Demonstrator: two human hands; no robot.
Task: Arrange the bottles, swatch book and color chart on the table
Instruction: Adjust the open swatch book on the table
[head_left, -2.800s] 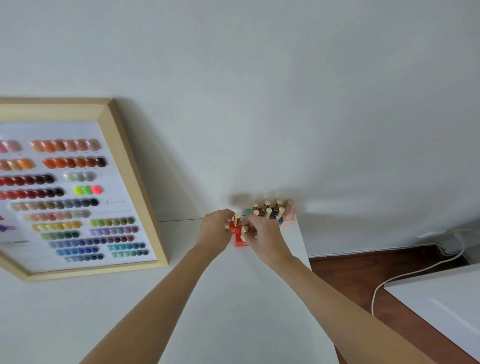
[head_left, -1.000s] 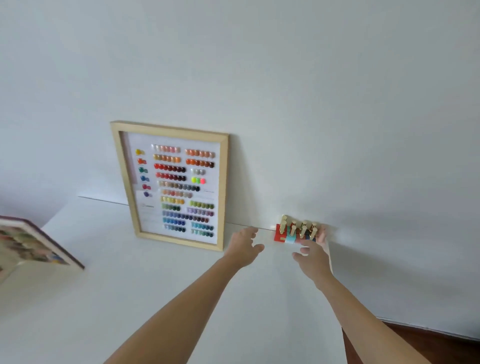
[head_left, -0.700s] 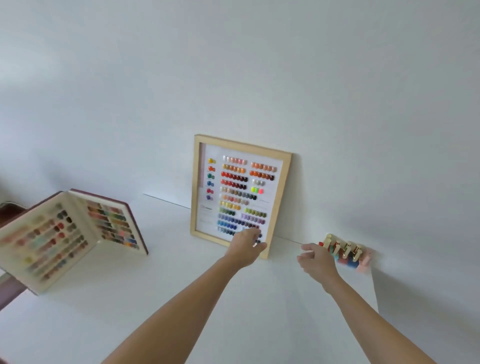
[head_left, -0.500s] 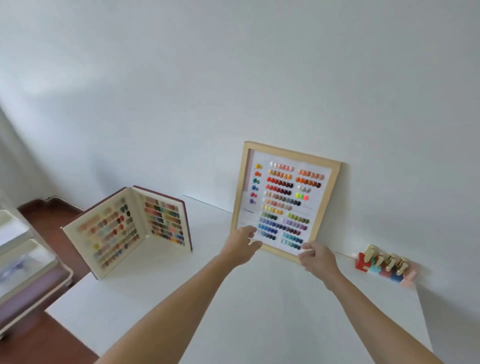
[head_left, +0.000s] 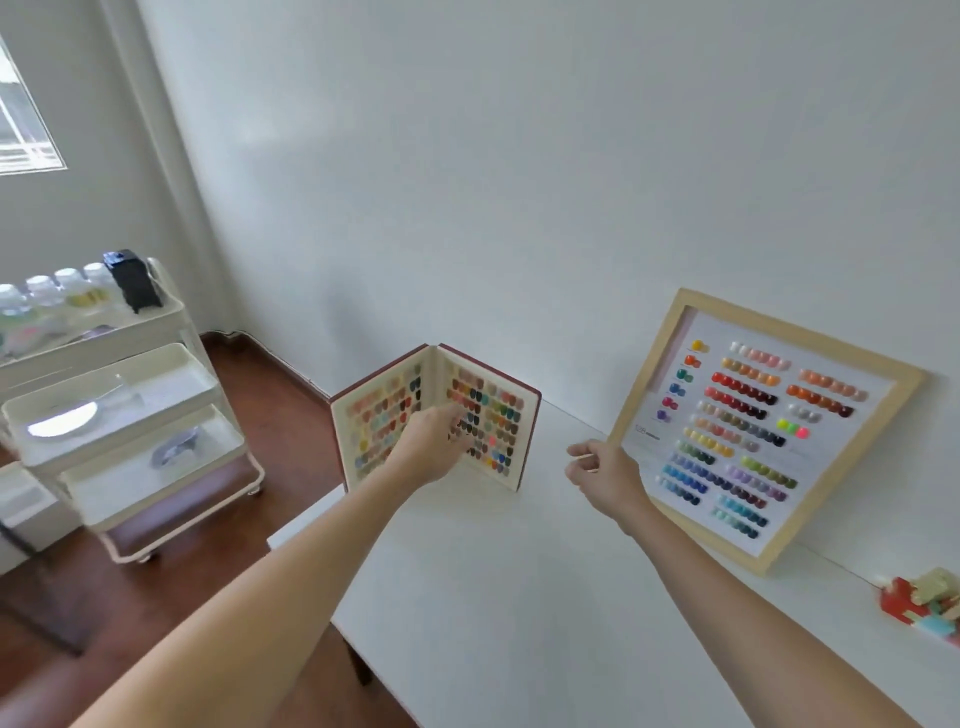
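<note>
An open swatch book (head_left: 493, 421) with a dark red cover stands upright at the far left corner of the white table (head_left: 498, 597). My left hand (head_left: 434, 447) reaches in front of its pages, fingers at the fold, holding nothing that I can see. A wood-framed color chart (head_left: 769, 421) leans against the wall at the right. My right hand (head_left: 602, 470) hovers loosely curled and empty, just left of the chart's lower corner. A cluster of small colored bottles (head_left: 924, 605) with gold caps sits at the far right edge.
A white tiered trolley (head_left: 124, 415) with jars and a black item stands on the wooden floor left of the table. The white wall runs right behind the table. A window (head_left: 21, 119) is at the upper left.
My view swung left from the bottles past the chart to the swatch book. Both hands left the bottles; my left hand moved to the book, my right hand to the chart's left edge.
</note>
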